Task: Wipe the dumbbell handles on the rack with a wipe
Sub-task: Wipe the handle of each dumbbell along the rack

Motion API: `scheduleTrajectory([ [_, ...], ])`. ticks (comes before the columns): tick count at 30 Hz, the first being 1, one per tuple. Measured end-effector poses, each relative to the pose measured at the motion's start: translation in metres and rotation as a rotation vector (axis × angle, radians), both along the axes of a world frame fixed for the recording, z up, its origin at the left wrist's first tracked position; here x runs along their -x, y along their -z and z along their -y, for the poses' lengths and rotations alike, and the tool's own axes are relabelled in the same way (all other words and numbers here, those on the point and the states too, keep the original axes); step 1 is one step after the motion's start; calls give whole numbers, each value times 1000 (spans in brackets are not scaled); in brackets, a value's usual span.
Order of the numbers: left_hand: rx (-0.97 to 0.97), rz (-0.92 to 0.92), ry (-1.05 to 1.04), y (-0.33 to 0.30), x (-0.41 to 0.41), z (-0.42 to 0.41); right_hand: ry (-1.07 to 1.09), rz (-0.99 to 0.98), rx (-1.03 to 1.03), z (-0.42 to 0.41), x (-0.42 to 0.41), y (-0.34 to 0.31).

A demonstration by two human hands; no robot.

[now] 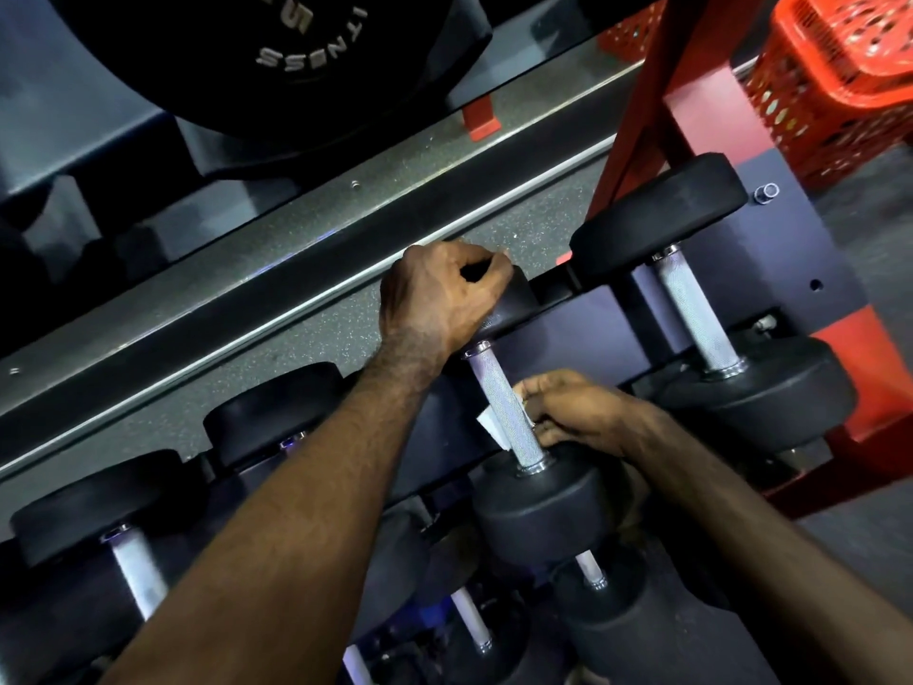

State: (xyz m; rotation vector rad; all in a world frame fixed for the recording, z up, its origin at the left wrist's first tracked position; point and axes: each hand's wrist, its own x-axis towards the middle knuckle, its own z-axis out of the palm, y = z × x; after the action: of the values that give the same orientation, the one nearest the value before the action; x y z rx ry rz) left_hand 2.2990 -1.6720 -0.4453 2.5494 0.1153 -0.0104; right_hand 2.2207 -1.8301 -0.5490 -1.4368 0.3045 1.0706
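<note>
Right hand (568, 412) pinches the wipe (491, 425) against the handle (509, 405); left hand (439, 294) grips the dumbbell's head (514, 301).

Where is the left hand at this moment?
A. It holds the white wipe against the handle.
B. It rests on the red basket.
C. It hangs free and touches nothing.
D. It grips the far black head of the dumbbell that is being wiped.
D: the left hand curls over the far head of the dumbbell, while the right hand presses the wipe to its handle.
</note>
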Motion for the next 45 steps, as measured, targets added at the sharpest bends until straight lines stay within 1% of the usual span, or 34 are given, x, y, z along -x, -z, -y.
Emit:
scheduleTrajectory([
  [2,0,1,4,-1,0,0,132,-2,-59,-7,-13,-5],
  [4,3,1,2,-1,0,1,248,60,-82,-15,-22,-13],
  [7,4,-5,-2,-2,0,1,169,183,-8,-1,0,-22],
  [9,8,-5,-9,-2,0,0,158,253,54,12,25,-26],
  [12,-2,-1,-15,-2,1,1,301,376,154,4,23,-27],
  [14,3,1,-11,-2,1,2,344,468,215,-11,7,-30],
  [15,5,1,-10,-2,1,2,348,504,242,-15,3,-31],
  [17,12,-3,-1,-1,1,1,310,507,278,-8,9,-32],
  [20,18,2,-9,0,0,1,95,478,367,14,38,-37],
  [21,18,2,-11,1,0,1,70,463,377,18,43,-37],
  [26,12,1,-10,0,1,2,224,527,289,-5,12,-42],
  [29,22,3,-12,-1,1,2,182,469,274,2,15,-34],
  [33,38,-1,-20,0,2,2,82,310,198,21,36,-30],
  [36,37,-11,-21,-1,2,2,124,200,128,1,9,-35],
  [39,2,-17,-22,-2,1,3,200,114,-11,-19,-12,-39],
  [42,-4,-29,-27,-3,0,3,118,41,-100,-25,0,-34],
  [43,-2,-27,-29,-3,1,3,80,21,-95,-27,6,-32],
  [45,2,-27,-28,-2,1,3,85,37,-4,-35,3,-28],
])
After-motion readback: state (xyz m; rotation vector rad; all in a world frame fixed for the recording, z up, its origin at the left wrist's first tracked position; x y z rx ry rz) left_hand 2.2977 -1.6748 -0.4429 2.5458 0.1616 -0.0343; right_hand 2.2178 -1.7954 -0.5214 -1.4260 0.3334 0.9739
